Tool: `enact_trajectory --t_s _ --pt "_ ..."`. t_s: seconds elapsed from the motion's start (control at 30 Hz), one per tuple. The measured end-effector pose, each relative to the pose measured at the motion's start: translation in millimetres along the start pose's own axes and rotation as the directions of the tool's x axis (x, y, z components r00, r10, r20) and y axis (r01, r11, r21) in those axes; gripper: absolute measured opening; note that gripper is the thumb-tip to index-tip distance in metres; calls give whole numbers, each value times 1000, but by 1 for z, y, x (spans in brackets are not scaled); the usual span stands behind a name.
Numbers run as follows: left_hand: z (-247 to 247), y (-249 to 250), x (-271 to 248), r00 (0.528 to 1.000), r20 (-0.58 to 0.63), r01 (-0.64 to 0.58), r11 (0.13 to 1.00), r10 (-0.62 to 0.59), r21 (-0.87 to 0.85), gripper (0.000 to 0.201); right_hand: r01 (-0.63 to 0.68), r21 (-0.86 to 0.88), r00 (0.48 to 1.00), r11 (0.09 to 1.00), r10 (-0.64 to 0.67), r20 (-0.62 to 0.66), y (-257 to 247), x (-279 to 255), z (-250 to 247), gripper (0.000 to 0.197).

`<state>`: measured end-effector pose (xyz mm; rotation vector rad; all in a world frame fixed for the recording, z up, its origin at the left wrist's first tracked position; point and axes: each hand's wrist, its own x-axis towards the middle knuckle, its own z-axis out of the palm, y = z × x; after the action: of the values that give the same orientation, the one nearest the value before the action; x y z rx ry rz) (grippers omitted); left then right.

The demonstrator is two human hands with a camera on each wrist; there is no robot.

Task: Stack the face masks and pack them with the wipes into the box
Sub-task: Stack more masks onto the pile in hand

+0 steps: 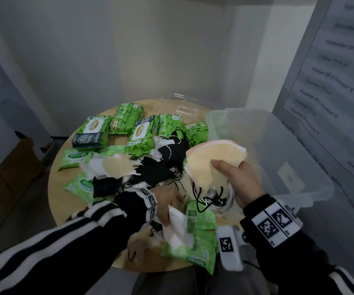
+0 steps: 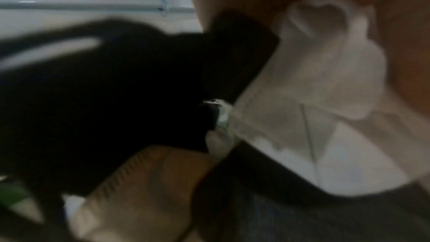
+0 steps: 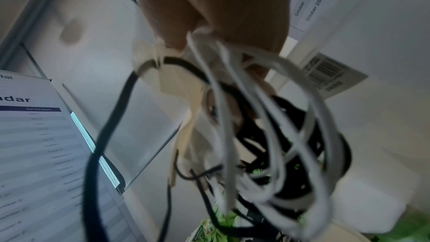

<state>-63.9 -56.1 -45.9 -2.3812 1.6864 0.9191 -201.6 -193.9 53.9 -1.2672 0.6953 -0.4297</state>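
Fingers of the right hand (image 1: 241, 182) curl round a fanned stack of masks (image 1: 212, 160), yellow and pink on top, thumb pressed on the uppermost one. It is held at centre right of the head view, beside the near wall of the clear plastic box (image 1: 278, 145), with ear loops (image 3: 267, 135) dangling below in a black and white tangle.

At lower centre, the left hand (image 1: 167, 204) pinches a white mask (image 1: 179, 227) over a small green pack, apparently gathering it for the stack.

Judging by this, the work is under halfway. Loose black, white and yellow masks (image 1: 150, 169) remain heaped mid-table. Green wipes packs (image 1: 112, 128) lie across the round wooden table (image 1: 54, 188), large ones toward the upper left, small ones nearer. None has gone in; the box looks empty.
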Motion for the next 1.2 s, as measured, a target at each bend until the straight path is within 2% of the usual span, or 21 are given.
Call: enact_trajectory --t_s 0.07,0.13,0.2,0.27,0.37,0.43,0.5,0.53,0.6,0.7,0.73,0.77,0.83,0.9,0.97,1.1,1.2 --pt "8 1 5 998 58 11 986 -21 169 66 8 8 1000 1000 -8 0 -3 -1 -2 16" --pt "14 2 7 996 84 9 968 -31 249 60 18 7 1000 1000 -18 -4 -5 -1 -3 15" --pt "17 5 8 997 43 56 967 -69 247 52 28 -3 1000 1000 -28 -6 -7 -2 -4 15" --pt "13 12 7 994 -56 103 961 -91 257 34 29 -14 1000 999 -29 -6 -7 -2 -6 12" --pt "-12 19 -6 952 -275 171 979 -135 110 29 31 -24 999 999 -32 -30 -7 -1 -8 12" --pt "-35 12 -18 897 -393 146 976 -200 -161 35 40 -34 997 999 -42 -64 -7 -1 -10 14" --pt "-56 4 -33 851 -439 44 872 -288 -487 41 57 -37 995 998 -60 -83 -8 -2 -11 11" --pt "-65 1 -43 826 -465 -22 806 -319 -591 42 66 -37 994 997 -69 -87 -10 -3 -12 9" --pt "-80 -3 -60 777 -496 -105 698 -387 -708 41 82 -38 992 996 -86 -95 -12 -5 -11 9" --pt "-93 -14 -76 713 -482 -182 528 -510 -829 31 101 -52 989 993 -106 -101 -15 -8 -10 12" --pt "-96 -15 -82 697 -469 -209 472 -542 -856 36 109 -57 988 992 -115 -100 -16 -10 -9 13" --pt "-98 -18 -86 686 -461 -245 418 -563 -875 49 118 -59 987 991 -123 -99 -17 -11 -9 14" --pt "-103 -19 -95 682 -433 -325 286 -589 -901 69 127 -60 986 990 -133 -102 -19 -12 -9 12" --pt "-107 -15 -102 700 -421 -399 174 -577 -901 60 123 -58 988 991 -127 -90 -21 -14 -8 9" --pt "-112 -7 -108 729 -410 -430 99 -548 -897 52 101 -56 993 993 -104 -52 -22 -16 -6 10" --pt "-118 14 -114 805 -416 -462 -9 -422 -887 48 67 -29 997 997 -66 25 -23 -21 5 18" --pt "-115 31 -108 824 -420 -454 0 -382 -891 54 35 9 994 999 -36 99 -22 -25 13 18"
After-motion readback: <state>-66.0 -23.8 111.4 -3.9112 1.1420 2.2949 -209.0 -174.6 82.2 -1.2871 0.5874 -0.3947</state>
